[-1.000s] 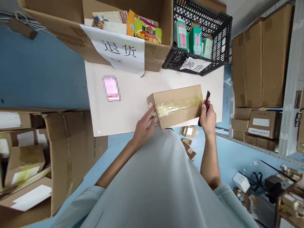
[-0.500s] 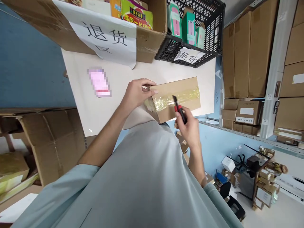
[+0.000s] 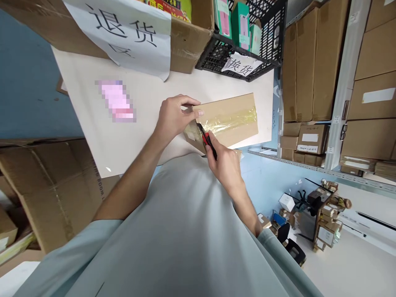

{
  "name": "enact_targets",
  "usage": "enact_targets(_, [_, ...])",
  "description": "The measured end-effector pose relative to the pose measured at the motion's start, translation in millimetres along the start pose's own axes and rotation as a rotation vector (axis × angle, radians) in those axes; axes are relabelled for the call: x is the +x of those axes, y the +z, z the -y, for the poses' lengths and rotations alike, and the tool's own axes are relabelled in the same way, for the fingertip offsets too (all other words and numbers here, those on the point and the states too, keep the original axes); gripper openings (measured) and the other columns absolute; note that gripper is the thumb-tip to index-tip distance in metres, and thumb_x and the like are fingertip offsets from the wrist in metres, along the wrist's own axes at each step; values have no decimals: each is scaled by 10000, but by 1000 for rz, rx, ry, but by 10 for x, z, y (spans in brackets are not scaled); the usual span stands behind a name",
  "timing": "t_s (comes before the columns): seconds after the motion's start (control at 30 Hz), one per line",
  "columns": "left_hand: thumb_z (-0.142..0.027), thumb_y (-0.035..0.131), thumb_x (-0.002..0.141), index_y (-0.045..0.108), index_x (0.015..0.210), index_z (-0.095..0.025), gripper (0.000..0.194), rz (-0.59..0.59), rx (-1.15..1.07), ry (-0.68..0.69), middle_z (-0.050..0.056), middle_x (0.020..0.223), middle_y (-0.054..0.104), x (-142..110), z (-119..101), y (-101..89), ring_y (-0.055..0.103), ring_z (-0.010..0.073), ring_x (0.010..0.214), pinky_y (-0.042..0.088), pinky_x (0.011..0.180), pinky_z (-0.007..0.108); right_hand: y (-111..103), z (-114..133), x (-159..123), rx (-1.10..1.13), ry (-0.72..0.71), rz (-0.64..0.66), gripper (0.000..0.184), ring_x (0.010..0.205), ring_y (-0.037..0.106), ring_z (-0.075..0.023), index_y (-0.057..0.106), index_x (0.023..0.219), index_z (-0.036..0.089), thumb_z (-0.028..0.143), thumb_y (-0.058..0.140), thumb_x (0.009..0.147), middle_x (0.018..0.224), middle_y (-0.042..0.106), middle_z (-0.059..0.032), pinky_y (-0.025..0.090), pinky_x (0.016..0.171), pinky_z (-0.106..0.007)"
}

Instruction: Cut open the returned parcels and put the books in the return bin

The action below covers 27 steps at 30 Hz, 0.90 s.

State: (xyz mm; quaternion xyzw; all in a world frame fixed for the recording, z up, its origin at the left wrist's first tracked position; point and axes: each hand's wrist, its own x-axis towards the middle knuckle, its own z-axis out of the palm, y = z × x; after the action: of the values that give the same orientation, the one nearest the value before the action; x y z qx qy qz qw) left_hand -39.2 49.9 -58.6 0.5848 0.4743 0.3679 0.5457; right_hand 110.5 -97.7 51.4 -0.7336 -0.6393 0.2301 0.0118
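Observation:
A long cardboard box lies on the white table, with shiny yellowish tape running along its top. My left hand grips the box's left end, thumb on the top edge and fingers on the far side. In my right hand is a black and red utility knife, fingers wrapped round its handle. Its blade end is at the left edge of the box top, close to my left thumb and against the taped edge. How deep the tip sits cannot be made out.
Behind the box stand a large carton with a paper sign and a black plastic crate holding green boxes. A blurred pink item lies on the table at left. Shelves with cartons rise at right.
My right hand has moved left with the utility knife, from over the middle of the box to its left edge. My left hand keeps its hold; the view has shifted slightly.

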Motion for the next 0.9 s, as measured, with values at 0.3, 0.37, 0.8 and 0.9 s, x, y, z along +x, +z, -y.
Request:
enact_targets(0.3, [-287,834,899,868,1121,-233,231,-50,46,19,54,1187,840,-99,14,85,787,246,1015,675,1012,416,207,173,-120,-118,-5,-35,712,789,812,-308,191,1867,293,306,370,1178,904,791,-134,679,844,-498])
enact_targets(0.37, [-292,819,916,864,1130,-238,225,-67,44,4,50,1196,835,-144,1,118,785,237,995,674,1003,412,146,161,-212,-167,23,12,694,758,802,-322,239,1855,282,301,358,1171,871,791,-149,682,797,-510])
enact_targets(0.8, [-282,792,960,868,1115,-231,180,-121,102,19,42,1157,838,-281,-76,202,779,215,997,665,941,350,-305,653,-116,-547,193,434,774,899,868,-283,329,1810,113,66,525,1063,995,845,-195,659,767,-329])
enact_targets(0.9, [-287,778,980,864,1131,-224,185,-168,123,28,47,1162,834,-307,-78,236,778,210,1023,662,948,340,-300,626,-141,-551,161,438,764,906,872,-273,314,1813,95,58,508,1075,1028,844,-208,657,757,-307])
